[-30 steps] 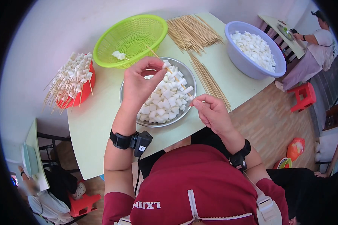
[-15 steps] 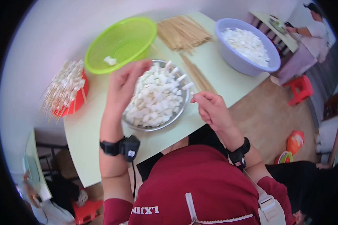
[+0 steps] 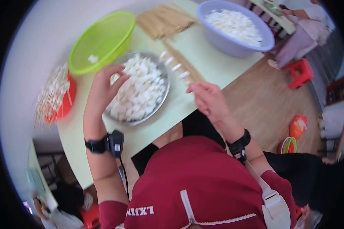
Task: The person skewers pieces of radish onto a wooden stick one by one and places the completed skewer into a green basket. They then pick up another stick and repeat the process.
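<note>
While the right hand (image 3: pixel 208 100) pinches a skewer (image 3: pixel 176 68), the left hand (image 3: pixel 103 89), grip loose, touches bowl (image 3: pixel 141 121) cubes (image 3: pixel 141 91).

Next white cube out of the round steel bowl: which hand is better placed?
Left, likely. The left hand rests on the white cubes in the round steel bowl; the right hand is beside it, pinching a thin wooden skewer with cubes on it.

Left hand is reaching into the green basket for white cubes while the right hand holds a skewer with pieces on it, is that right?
Not quite. The left hand is on the white cubes in the metal bowl, not in the green basket, which sits beyond it. The right hand does hold a skewer with pieces on it. The head view shows this.
</note>
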`<state>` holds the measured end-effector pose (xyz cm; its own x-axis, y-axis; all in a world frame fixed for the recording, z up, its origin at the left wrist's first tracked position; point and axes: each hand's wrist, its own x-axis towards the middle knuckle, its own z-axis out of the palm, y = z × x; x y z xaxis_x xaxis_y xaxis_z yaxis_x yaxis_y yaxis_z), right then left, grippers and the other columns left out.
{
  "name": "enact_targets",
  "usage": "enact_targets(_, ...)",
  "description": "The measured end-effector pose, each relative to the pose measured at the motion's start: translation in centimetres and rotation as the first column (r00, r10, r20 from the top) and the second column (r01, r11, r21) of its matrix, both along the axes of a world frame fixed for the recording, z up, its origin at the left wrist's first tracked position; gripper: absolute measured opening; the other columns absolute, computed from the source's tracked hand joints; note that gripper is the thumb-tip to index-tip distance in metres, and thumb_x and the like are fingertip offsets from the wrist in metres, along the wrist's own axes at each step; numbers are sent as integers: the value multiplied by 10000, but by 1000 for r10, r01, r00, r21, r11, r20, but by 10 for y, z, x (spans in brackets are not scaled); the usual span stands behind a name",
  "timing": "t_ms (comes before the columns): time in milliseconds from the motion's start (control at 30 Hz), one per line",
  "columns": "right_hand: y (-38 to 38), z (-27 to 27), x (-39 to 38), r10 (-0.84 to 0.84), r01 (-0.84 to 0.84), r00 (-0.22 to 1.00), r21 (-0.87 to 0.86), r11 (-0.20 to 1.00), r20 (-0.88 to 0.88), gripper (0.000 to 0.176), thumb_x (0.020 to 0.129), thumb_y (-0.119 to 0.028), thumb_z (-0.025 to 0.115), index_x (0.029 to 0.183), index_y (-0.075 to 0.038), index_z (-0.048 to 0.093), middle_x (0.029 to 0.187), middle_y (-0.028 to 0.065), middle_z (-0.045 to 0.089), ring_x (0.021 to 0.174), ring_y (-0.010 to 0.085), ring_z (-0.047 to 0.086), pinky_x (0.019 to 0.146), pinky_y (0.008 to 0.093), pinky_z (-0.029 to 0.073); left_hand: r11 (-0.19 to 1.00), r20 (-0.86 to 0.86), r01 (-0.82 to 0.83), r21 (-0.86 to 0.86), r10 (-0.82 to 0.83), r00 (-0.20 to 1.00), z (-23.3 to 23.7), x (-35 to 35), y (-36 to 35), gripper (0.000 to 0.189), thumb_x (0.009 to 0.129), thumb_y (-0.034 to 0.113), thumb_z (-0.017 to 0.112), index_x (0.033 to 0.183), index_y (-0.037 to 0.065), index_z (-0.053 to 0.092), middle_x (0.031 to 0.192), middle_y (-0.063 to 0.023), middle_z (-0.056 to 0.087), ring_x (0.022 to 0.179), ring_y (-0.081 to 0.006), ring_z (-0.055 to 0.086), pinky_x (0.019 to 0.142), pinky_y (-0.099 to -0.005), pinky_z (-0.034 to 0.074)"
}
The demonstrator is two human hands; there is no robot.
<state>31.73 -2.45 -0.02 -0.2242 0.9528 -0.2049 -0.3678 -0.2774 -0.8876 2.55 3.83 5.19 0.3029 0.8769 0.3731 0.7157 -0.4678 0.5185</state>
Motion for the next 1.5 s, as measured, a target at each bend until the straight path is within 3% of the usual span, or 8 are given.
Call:
enact_targets(67, 1, -5, 2, 39, -39, 999, 2, 999, -20, 220, 924, -203, 531, 883, 2, 600, 470, -63, 354, 363, 17, 272, 330, 177, 194, 963, -32, -9, -269, 0, 999, 13, 10, -4, 202, 840, 137, 626, 981, -8, 622, 914, -92, 641, 847, -186, 604, 787, -328, 456)
enact_targets(200, 2, -12, 8, 42, -41, 996, 14, 999, -76, 221, 926, -197, 528, 900, 13, 590, 461, -54, 346, 351, 17, 254, 327, 178, 196, 947, 28, -37, -320, 49, 998, 16, 15, -11, 200, 886, 128, 571, 1029, -3, 618, 989, -84, 645, 918, -134, 593, 833, -262, 445)
enact_targets(267, 3, -13, 10, 23, -21, 995, 20, 1000, -98, 220, 927, -190, 523, 889, 18, 585, 457, -54, 342, 348, 20, 252, 324, 181, 198, 961, 208, 123, -249, -71, 976, 6, 13, -10, 199, 898, 124, 553, 1041, -2, 611, 989, -60, 644, 909, -126, 589, 839, -271, 449)
enact_targets(533, 1, -19, 17, 37, -36, 995, 4, 999, -97, 215, 929, -192, 514, 885, 8, 580, 451, -51, 335, 343, 25, 246, 322, 184, 194, 988, -265, 98, -118, -127, 956, -20, 23, 4, 255, 728, -10, 651, 980, 19, 620, 988, -85, 615, 905, -211, 573, 757, -297, 476)
enact_targets(667, 0, -21, 17, 33, -33, 996, -2, 999, -87, 217, 928, -196, 511, 881, 4, 580, 446, -50, 336, 339, 30, 246, 321, 188, 191, 985, -271, 70, -157, -111, 956, -17, 21, 3, 255, 712, -31, 647, 964, 5, 620, 996, -92, 603, 883, -219, 577, 734, -290, 482)
enact_targets(833, 2, -23, 13, 44, -45, 997, -9, 999, -70, 224, 931, -202, 510, 877, 3, 583, 440, -49, 332, 334, 32, 244, 321, 189, 192, 982, -2, 29, -189, -30, 1000, -25, 3, -2, 171, 737, -30, 652, 905, -14, 630, 989, -81, 598, 825, -175, 591, 705, -264, 489)
enact_targets(1367, -1, -19, -4, 189, -189, 982, -18, 982, -12, 213, 935, -184, 505, 865, 0, 586, 445, -60, 338, 341, 16, 251, 323, 182, 190, 973, 175, -94, -211, 132, 976, -30, -15, -13, 146, 788, 18, 654, 927, -27, 641, 873, -59, 638, 824, -133, 609, 703, -214, 504)
enact_targets(1500, -3, -9, -13, 345, -343, 935, -34, 939, 78, 193, 935, -160, 503, 868, 0, 589, 453, -62, 363, 348, 9, 271, 328, 172, 201, 922, 516, -121, -368, 311, 798, -34, -28, -11, 154, 823, 58, 645, 949, -29, 627, 844, -77, 647, 757, -122, 624, 688, -224, 512)
